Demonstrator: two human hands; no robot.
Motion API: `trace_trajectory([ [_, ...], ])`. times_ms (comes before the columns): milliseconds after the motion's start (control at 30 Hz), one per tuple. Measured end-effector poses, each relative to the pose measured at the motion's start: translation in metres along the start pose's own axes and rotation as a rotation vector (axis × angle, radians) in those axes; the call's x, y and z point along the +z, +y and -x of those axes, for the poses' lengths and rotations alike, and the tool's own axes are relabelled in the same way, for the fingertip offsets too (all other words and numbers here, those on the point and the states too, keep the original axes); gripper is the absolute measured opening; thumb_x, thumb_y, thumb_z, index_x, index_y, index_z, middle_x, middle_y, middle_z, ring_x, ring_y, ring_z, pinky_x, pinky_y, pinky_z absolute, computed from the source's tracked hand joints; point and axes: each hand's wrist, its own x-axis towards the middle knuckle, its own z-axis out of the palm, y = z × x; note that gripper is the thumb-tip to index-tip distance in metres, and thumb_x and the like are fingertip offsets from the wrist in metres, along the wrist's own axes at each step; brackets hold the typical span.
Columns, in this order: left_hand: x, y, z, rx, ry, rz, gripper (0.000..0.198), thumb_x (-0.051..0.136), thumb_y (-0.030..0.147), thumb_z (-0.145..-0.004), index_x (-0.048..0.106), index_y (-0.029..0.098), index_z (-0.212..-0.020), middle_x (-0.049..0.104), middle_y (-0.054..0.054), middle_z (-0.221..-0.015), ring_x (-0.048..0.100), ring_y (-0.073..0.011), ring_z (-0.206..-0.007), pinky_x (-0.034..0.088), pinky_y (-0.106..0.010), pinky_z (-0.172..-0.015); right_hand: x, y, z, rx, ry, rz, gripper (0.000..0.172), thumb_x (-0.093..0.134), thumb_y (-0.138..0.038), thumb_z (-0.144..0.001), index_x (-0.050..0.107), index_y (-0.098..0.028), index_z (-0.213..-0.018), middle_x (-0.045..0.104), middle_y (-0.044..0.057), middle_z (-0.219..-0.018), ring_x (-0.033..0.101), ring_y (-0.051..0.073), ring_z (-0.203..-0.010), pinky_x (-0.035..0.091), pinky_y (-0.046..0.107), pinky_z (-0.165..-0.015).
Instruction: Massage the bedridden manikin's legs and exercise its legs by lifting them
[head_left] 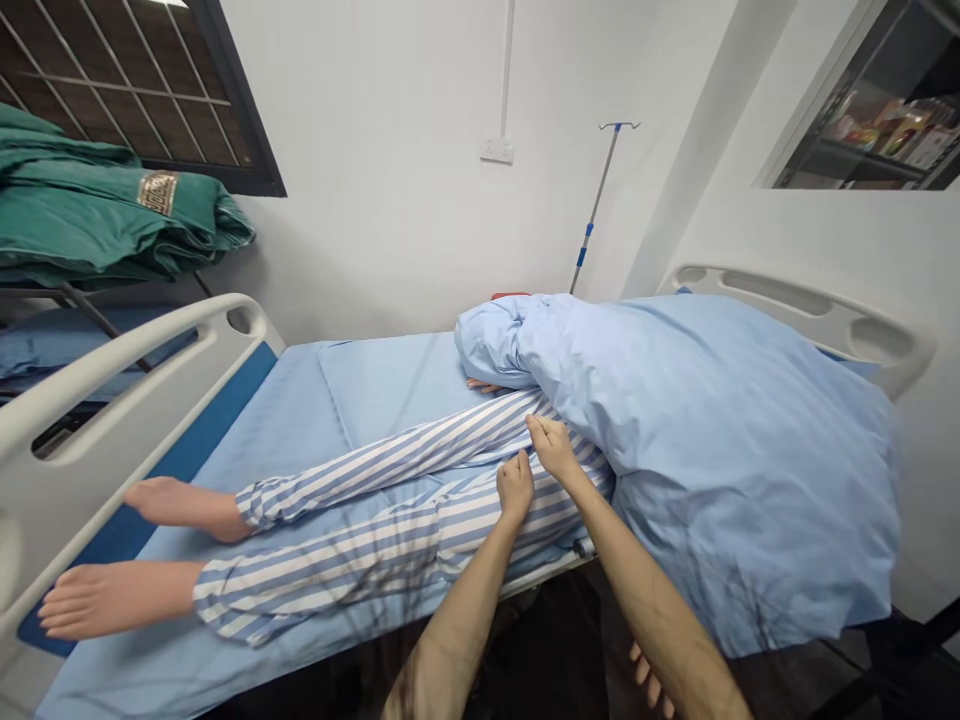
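Note:
My left hand (515, 487) is closed over the thigh of the blue-and-white striped pajama trousers (397, 545), its fingers curled around what looks like a fold of the cloth. Just beyond it and to the right, my right hand (551, 445) is also closed at the upper part of the trousers, close to the edge of the duvet; its fingertips are partly hidden. A mannequin-like figure wears the trousers and lies on the bed with bare feet (120, 598) at the left. A bunched light-blue duvet (720, 420) covers its upper body.
The bed has a pale footboard (142, 370) on the left and a headboard (802, 300) on the right. An IV pole (596, 205) stands behind. Green bedding (97, 215) is piled at the far left. Some fingers (651, 680) show below my right forearm.

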Motion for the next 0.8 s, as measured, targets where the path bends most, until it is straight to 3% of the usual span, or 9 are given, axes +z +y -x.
trace_trajectory([
  [167,0.002,-0.003,0.0,-0.015,-0.025,0.05,0.048,0.033,0.028,-0.099,0.056,0.019,-0.058,0.07,-0.008,-0.067,0.057,-0.0155,-0.064,0.029,-0.029,-0.064,0.016,0.031,0.024,0.093,-0.061,0.098,0.045,0.034,-0.049,-0.096,0.041,-0.023,-0.06,0.048,0.0,-0.052,0.041,0.014,-0.055,0.027,0.028,-0.057],
  [333,0.005,-0.004,0.0,-0.021,-0.046,0.077,0.053,0.029,0.031,-0.101,0.063,0.018,-0.064,0.072,-0.01,-0.071,0.057,-0.0157,-0.064,0.031,-0.029,-0.065,0.034,0.066,0.05,0.195,-0.02,0.167,0.043,0.033,-0.047,-0.095,0.046,-0.024,-0.062,0.057,0.005,-0.058,0.046,0.017,-0.058,0.029,0.03,-0.06],
  [500,0.0,0.004,0.002,-0.017,-0.088,0.02,0.047,0.035,0.029,-0.1,0.065,0.018,-0.066,0.073,-0.009,-0.076,0.059,-0.0158,-0.069,0.03,-0.028,-0.066,0.029,0.067,0.045,0.196,0.025,0.033,0.049,0.033,-0.057,-0.095,0.04,-0.024,-0.059,0.054,0.003,-0.054,0.042,0.016,-0.058,0.03,0.03,-0.059],
  [667,-0.01,0.012,0.003,0.017,-0.101,0.001,0.049,0.036,0.029,-0.098,0.054,0.019,-0.054,0.065,-0.006,-0.062,0.055,-0.0152,-0.063,0.028,-0.028,-0.064,0.025,0.063,0.042,0.247,0.136,-0.106,0.05,0.038,-0.06,-0.091,0.036,-0.024,-0.057,0.045,-0.001,-0.051,0.038,0.014,-0.056,0.03,0.03,-0.058],
  [800,-0.016,0.028,-0.005,0.065,-0.093,0.116,0.05,0.037,0.03,-0.096,0.045,0.02,-0.048,0.056,-0.003,-0.053,0.051,-0.0141,-0.059,0.03,-0.027,-0.064,0.025,0.064,0.041,0.271,0.167,-0.176,0.049,0.04,-0.059,-0.088,0.036,-0.024,-0.055,0.042,-0.002,-0.051,0.038,0.014,-0.055,0.031,0.03,-0.058],
])
